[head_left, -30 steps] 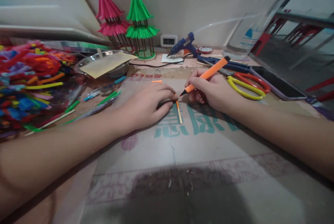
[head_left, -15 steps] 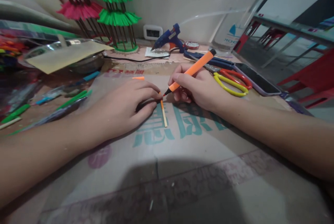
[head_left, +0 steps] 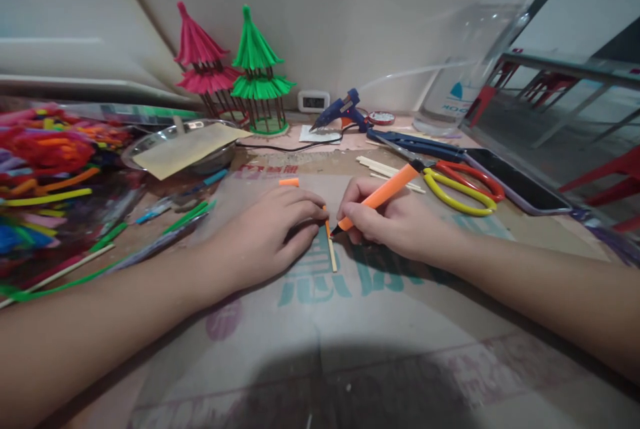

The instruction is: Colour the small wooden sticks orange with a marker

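My right hand (head_left: 387, 212) is closed around an orange marker (head_left: 383, 194), whose dark tip touches a thin wooden stick (head_left: 332, 254). The stick's far part is coloured orange, while its near end is bare pale wood. Fingers of my left hand (head_left: 280, 229) press the stick's far end down on a printed cardboard sheet (head_left: 280, 356). An orange marker cap (head_left: 289, 182) lies just beyond my left hand. Behind my right hand are several pale sticks (head_left: 380, 168), partly hidden by the marker.
Scissors (head_left: 460, 192) and a phone (head_left: 517, 179) lie at right. A blue glue gun (head_left: 345, 109) stands at the back, near green (head_left: 260, 76) and pink (head_left: 203, 49) pagoda models. Pipe cleaners (head_left: 50, 169) heap at left by a metal bowl (head_left: 200, 157).
The marker tip has moved down the stick toward its bare end, and the orange part reaches further. The view has tilted up, showing more wall and the pipe cleaners.
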`<action>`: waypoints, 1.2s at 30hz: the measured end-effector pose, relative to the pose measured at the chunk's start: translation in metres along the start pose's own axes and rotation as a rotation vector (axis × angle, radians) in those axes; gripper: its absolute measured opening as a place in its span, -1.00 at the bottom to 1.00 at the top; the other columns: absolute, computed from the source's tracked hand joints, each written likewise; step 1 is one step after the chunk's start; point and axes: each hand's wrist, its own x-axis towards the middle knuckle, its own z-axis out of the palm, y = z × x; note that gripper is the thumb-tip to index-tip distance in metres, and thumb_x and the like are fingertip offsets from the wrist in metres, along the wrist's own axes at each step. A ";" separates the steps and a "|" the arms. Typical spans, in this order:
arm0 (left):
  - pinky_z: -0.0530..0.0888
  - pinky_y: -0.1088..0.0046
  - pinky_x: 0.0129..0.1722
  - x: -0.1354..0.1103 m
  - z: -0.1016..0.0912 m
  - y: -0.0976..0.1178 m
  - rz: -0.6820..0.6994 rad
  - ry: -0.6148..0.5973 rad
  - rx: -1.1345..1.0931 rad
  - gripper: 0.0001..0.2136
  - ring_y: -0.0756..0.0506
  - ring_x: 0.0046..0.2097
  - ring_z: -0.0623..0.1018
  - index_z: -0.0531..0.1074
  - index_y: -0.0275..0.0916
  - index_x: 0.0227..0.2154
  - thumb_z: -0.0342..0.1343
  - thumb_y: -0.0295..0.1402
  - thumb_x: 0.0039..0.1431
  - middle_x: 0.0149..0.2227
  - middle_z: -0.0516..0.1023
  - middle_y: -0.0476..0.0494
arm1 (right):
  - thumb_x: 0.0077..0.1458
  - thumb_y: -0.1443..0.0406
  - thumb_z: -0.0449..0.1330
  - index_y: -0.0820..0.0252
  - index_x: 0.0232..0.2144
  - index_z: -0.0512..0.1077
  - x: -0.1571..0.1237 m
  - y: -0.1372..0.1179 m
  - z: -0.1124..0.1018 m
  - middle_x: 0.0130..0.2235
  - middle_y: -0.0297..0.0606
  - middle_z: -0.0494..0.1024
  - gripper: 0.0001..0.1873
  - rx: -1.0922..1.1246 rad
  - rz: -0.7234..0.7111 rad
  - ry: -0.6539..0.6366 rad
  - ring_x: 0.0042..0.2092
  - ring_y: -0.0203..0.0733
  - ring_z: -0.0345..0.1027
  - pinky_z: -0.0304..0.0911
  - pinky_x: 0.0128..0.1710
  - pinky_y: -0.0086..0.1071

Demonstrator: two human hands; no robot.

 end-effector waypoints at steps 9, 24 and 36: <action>0.42 0.15 0.11 0.000 0.001 0.000 0.002 0.003 0.015 -0.79 -0.20 0.05 0.51 0.52 -0.22 -0.15 -0.03 -0.42 0.36 0.00 0.56 -0.20 | 0.22 0.31 0.13 0.13 -0.42 0.30 0.002 0.003 0.000 -0.52 -0.41 0.47 -0.85 -0.050 -0.005 -0.029 -0.48 -0.32 0.37 0.22 -0.49 -0.47; 0.41 0.13 0.12 -0.001 -0.001 0.000 0.018 0.010 -0.023 -0.79 -0.20 0.05 0.51 0.52 -0.21 -0.16 -0.04 -0.41 0.36 -0.01 0.56 -0.21 | 0.08 0.36 0.16 0.11 -0.50 0.30 -0.010 -0.009 0.003 -0.56 -0.40 0.48 -0.86 0.052 0.057 -0.229 -0.52 -0.32 0.37 0.22 -0.54 -0.47; 0.42 0.13 0.09 -0.002 0.000 0.000 -0.004 -0.009 0.020 -0.80 -0.19 0.03 0.52 0.51 -0.22 -0.14 -0.03 -0.41 0.37 -0.02 0.57 -0.20 | 0.15 0.34 0.16 0.12 -0.46 0.30 0.000 -0.003 0.002 -0.55 -0.41 0.47 -0.85 0.003 0.040 0.009 -0.51 -0.32 0.36 0.22 -0.52 -0.47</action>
